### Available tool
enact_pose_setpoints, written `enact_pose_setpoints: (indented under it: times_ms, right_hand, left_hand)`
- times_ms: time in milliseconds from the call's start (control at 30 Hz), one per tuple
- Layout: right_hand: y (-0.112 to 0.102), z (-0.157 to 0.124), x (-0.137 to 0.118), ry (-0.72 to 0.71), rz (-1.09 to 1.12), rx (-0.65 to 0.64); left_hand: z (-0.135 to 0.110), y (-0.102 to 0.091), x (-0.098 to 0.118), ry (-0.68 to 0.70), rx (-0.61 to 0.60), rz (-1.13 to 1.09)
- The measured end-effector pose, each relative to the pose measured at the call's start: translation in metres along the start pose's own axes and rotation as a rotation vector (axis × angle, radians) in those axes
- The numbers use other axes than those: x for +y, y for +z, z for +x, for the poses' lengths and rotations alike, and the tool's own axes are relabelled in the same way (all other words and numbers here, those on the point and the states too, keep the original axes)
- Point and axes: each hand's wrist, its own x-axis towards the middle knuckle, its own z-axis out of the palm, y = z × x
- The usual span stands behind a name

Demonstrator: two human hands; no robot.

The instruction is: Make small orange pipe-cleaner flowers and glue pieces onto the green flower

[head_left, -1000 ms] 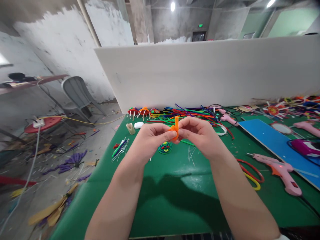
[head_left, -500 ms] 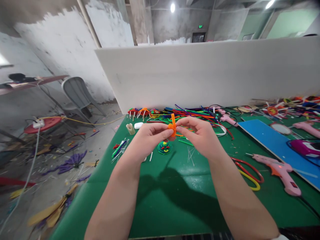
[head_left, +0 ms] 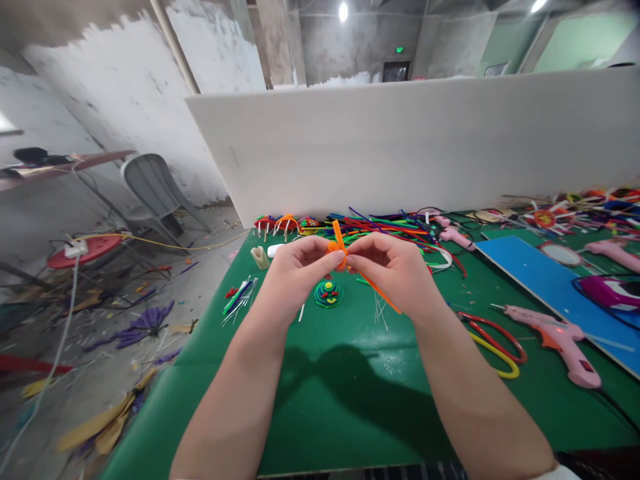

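Above the green-covered table [head_left: 345, 427], my left hand [head_left: 305, 270] pinches a coiled orange pipe cleaner [head_left: 338, 233] between thumb and fingers. One end of it sticks up, and another length runs down to the right under my right palm. My right hand [head_left: 387, 270] is closed on the same pipe cleaner, its fingertips against the left ones. Part of the coil is hidden by the fingers. Just below the hands lies a round green-and-blue coiled piece [head_left: 329, 294] with yellow and red bits on it.
Pink glue gun [head_left: 560, 337] and red-and-yellow-handled tool [head_left: 495, 343] lie at right, near a blue board [head_left: 560, 287]. A pile of coloured pipe cleaners [head_left: 395, 225] lines the white partition [head_left: 400, 147]. Thin sticks [head_left: 241, 300] lie at left. A grey chair [head_left: 155, 190] stands beyond the table.
The orange pipe cleaner has turned: its upright end leans left, and a long tail now shows below my right hand. Both hands have come closer together.
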Motion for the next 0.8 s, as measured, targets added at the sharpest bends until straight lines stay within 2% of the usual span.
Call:
enact_pose_setpoints:
  times_ms: [300,567,800]
  right_hand:
    - [0.0023,-0.003,-0.0053,0.006,-0.041,0.034]
    - [0.008,-0.0025,-0.0028,-0.056,-0.131,0.051]
    - [0.0019,-0.0027,-0.0038,-0.044,-0.111,-0.034]
  left_hand:
    - [-0.0004,0.0005,-0.0013,0.035,0.074,0.068]
    - [0.0025,0.0012,-0.0056,0.137,0.226,0.102]
    - [0.005,-0.0008,-0.0066,0.101,0.202,0.023]
